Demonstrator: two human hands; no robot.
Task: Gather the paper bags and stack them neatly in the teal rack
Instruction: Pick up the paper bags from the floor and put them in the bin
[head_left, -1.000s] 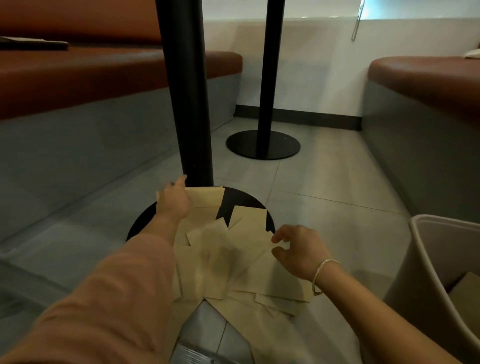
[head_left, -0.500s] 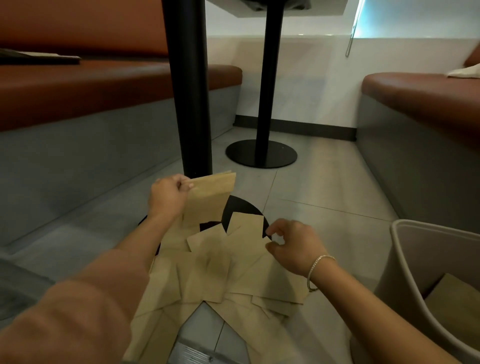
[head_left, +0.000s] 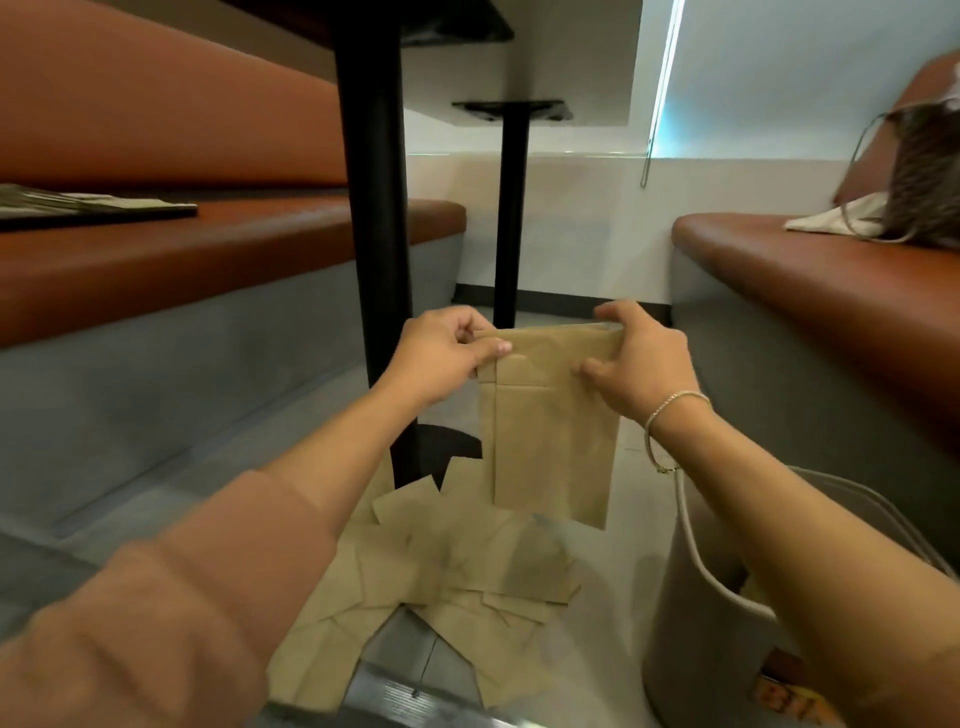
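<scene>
1. Nearest to me, below both hands: loose heap of paper bags (head_left: 457, 566) on the floor (head_left: 156, 499). Flat, overlapping at odd angles, some lying over the black table base (head_left: 447, 447). Many not yet gathered.
2. Below my right forearm: pale bin-like container (head_left: 691, 597), rim near my wrist. Something tan inside, partly hidden; I cannot tell if it is bags. It does not read as teal from here, so I cannot confirm it is the rack.
3. At hand level: one paper bag (head_left: 550, 426) held up in the air, hanging upright, clear of the heap, between both hands.
4. Left hand (head_left: 441, 353): thumb and fingers pinch the bag's top left corner. Right hand (head_left: 639, 358): fingers curled over the top right edge, thumb on the face of the paper. Both closed on the same bag.
5. Handling judgement: very light, thin, limp kraft paper. It sags without support, creases easily, could tear at the glued seam. Best hold is the top edge at both corners, as now; that keeps it flat for stacking. Light grip is enough; the surface looks dry, not slippery.
6. Just beyond my left hand: black table post (head_left: 374, 260).
7. Farther: second post (head_left: 511, 218), orange bench seats left (head_left: 182, 260) and right (head_left: 805, 270), a patterned handbag (head_left: 924, 176) on the right one.
</scene>
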